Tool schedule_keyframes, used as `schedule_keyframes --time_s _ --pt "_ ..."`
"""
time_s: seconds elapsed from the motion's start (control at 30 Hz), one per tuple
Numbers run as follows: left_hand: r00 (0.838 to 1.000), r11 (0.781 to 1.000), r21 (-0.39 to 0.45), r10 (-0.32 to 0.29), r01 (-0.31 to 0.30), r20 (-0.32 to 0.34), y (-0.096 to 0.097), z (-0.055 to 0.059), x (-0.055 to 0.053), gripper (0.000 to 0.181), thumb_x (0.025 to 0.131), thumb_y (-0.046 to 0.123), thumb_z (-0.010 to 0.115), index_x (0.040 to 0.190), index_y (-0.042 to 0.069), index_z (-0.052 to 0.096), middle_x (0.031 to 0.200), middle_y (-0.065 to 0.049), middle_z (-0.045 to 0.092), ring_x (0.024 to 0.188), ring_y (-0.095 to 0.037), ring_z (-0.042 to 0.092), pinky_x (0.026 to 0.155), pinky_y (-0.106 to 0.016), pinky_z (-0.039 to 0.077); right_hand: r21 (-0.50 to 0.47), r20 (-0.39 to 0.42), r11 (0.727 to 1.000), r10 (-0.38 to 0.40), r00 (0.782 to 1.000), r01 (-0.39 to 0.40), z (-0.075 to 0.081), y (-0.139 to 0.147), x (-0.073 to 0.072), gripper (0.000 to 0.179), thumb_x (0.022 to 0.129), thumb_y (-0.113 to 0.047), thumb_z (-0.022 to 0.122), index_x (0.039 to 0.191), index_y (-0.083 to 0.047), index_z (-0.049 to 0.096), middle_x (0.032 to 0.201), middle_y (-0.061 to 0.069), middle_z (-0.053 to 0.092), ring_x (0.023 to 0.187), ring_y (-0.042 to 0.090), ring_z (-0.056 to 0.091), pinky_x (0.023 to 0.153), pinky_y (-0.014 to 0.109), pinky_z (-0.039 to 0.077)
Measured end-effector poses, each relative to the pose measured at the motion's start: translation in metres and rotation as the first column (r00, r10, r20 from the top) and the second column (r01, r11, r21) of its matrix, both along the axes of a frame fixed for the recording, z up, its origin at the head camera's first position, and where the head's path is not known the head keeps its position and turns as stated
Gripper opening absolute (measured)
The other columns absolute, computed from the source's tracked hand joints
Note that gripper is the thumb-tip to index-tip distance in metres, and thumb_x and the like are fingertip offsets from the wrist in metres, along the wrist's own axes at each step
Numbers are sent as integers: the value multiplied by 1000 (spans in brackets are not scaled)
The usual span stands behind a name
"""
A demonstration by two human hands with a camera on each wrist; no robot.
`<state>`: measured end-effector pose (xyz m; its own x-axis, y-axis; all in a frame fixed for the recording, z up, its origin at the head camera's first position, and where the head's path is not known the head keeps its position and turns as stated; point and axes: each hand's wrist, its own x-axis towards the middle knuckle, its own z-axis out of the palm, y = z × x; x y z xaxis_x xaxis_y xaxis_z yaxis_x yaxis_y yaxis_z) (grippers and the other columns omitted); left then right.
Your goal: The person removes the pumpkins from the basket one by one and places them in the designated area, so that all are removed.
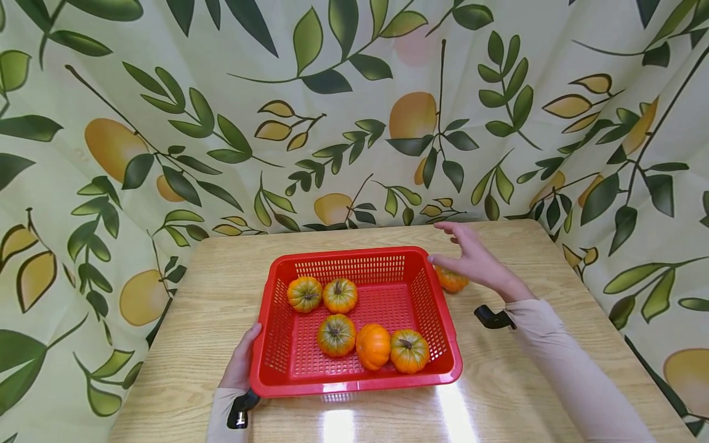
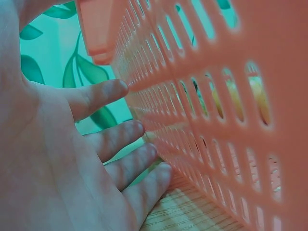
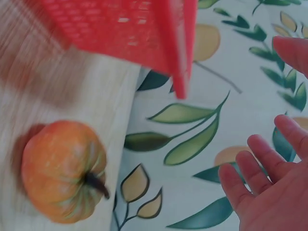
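A red plastic basket (image 1: 354, 386) with slotted walls sits on the wooden table, and several small orange pumpkins (image 1: 335, 335) lie inside it. My left hand (image 1: 241, 358) is at the basket's left side, its fingers (image 2: 139, 159) extended along the outer slotted wall. Past the basket's right rim, one more pumpkin (image 3: 65, 171) rests on the table, its dark stem showing in the right wrist view. Above that pumpkin hovers my right hand (image 1: 471, 255), fingers spread and nothing held; in the head view it partly covers the pumpkin.
The light wood table (image 1: 183, 344) extends around the basket on all sides. A cloth (image 1: 354, 172) printed with leaves and fruit hangs behind the table and along both sides. Black wrist mounts (image 1: 493, 317) stick out from both sleeves.
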<state>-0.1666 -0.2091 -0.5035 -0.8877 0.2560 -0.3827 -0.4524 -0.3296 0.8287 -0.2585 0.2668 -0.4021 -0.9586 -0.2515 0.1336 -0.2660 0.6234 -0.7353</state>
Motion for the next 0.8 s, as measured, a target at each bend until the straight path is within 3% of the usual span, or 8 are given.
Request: schedule_keyframes --time_s 0.3,0.43,0.67,0.8 --pt "999 999 14 -37 37 -18 -1 0 -2 45 102 55 38 139 33 46 122 5 65 109 -14 63 93 -37 55 15 -26 997 81 996 -81 14 -22 10 72 90 -22 78 149 -8 40 150 18 39 132 39 42 106 61 43" --pt "1000 999 15 -31 31 0 -1 0 -1 48 101 56 39 143 32 42 125 5 65 110 -15 63 95 -38 55 27 -42 991 129 991 -128 16 -30 15 70 88 -20 79 146 -7 43 148 16 42 133 34 41 109 57 41" --pt "1000 1000 17 -3 3 12 1 1 0 54 102 56 40 150 32 33 127 2 63 111 -18 61 95 -40 54 67 -15 977 204 979 -203 20 -42 26 66 87 -26 81 142 -11 49 142 13 50 125 32 44 98 56 48" --pt "1000 1000 10 -14 14 7 0 1 1 54 102 56 39 150 32 33 126 3 63 111 -18 61 95 -40 54 126 -3 963 240 971 -238 20 -49 31 64 87 -31 80 141 -13 50 144 10 50 130 30 44 104 59 46"
